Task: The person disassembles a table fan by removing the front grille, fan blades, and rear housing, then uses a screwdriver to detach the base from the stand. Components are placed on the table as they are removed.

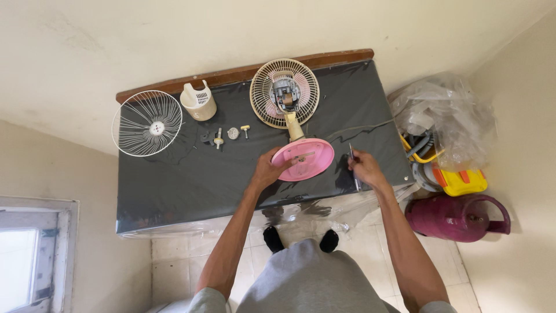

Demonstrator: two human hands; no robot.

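L hand (268,170) grips the rim of the pink fan base (303,159), tipped up on a dark table (174,185). R hand (365,168) holds a slim screwdriver (353,165) just beside the base, tip near the table edge. Fan's cream rear grille (284,93) w/ exposed motor lies behind the base, joined by the neck. Front wire guard (147,123) overhangs the table's far-left corner; cream motor cover (198,101) next to it. 4 small parts (225,135) lie between. Maroon gas cylinder (457,217) on floor at right.
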